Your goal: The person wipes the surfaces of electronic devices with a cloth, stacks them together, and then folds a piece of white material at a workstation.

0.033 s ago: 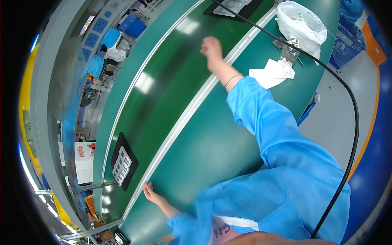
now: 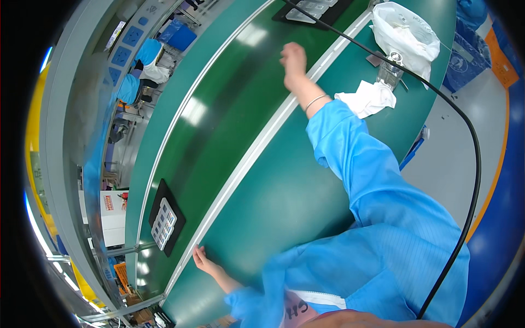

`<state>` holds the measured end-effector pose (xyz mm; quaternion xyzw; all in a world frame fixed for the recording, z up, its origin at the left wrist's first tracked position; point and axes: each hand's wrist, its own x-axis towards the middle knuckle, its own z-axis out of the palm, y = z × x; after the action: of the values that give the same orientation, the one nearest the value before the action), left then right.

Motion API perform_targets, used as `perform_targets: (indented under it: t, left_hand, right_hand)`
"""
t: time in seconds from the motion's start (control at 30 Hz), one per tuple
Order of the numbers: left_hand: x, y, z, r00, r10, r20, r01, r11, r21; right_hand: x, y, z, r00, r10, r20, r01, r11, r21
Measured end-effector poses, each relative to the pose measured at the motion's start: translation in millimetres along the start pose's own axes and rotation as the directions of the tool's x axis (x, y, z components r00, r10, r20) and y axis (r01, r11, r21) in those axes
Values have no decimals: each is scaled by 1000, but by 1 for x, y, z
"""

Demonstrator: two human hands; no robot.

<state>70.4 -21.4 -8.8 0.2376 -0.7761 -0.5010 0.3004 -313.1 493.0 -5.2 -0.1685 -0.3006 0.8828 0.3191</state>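
My right hand (image 2: 293,63) is over the green conveyor belt (image 2: 229,98), reached across the white rail (image 2: 240,169). Its fingers curl in loosely, with nothing visible in them. My left hand (image 2: 206,261) is beside the rail's near end, fingers a little apart and holding nothing. Just beyond it on the belt lies a black tray (image 2: 155,214) bearing a white panel (image 2: 164,224) with rows of small dark and coloured pieces. Farther along the belt, past my right hand, sits another black tray (image 2: 333,16) with pale, clear-looking packs, partly cut off by the picture's edge.
On the green table (image 2: 273,191) at the far right are a white cloth (image 2: 366,99), a clear glass bottle (image 2: 389,74) and a white plastic bag (image 2: 404,38). A black cable (image 2: 474,153) arches across the right side. A grey metal frame (image 2: 65,136) stands at the left.
My right hand has shifted slightly to the right and away from me, above the belt. My left hand and the trays stay almost where they were.
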Motion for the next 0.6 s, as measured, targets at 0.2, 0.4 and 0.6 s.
perform_targets:
  t: [0.2,0.4,0.6]
  left_hand:
    - [-8,12,6,999,46,26,-48,992,116]
    - [-13,23,10,1000,-1,9,0,989,151]
    - [-14,34,34,1000,-7,27,2,986,166]
  right_hand:
    - [75,-55,-4,874,-141,-465,157,988,-4]
    - [106,-61,5,907,101,-410,6,968,251]
    - [162,-60,-13,902,378,-209,-129,698,705]
